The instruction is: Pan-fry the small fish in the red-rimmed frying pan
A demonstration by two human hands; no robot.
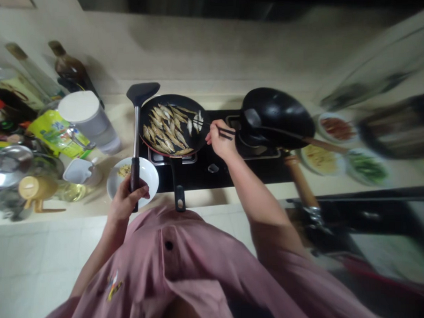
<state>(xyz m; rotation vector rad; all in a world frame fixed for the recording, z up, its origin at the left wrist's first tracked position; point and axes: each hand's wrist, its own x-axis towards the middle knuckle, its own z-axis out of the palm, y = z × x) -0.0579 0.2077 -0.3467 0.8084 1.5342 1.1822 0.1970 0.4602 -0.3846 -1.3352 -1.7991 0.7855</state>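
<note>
Several small fish (166,128) lie in a black frying pan (200,105) on the hob, most of them browned and a few at the right still silvery. My right hand (222,139) is closed around dark chopsticks (226,131), whose tips reach in among the silvery fish at the pan's right side. In my left hand (129,193) is a spatula (137,120) with a dark handle, held upright with its black blade above the pan's left rim. Below that hand stands a white bowl (151,180) with some yellowish chopped bits inside.
A black wok (280,114) sits on the right burner. Beyond it are plates of red bits (337,127), yellow slices (320,158) and chopped greens (367,166). At left stand a lidded pitcher (91,119), bottles (70,66) and a yellow-green pouch (58,133). The pan handle (179,193) points toward me.
</note>
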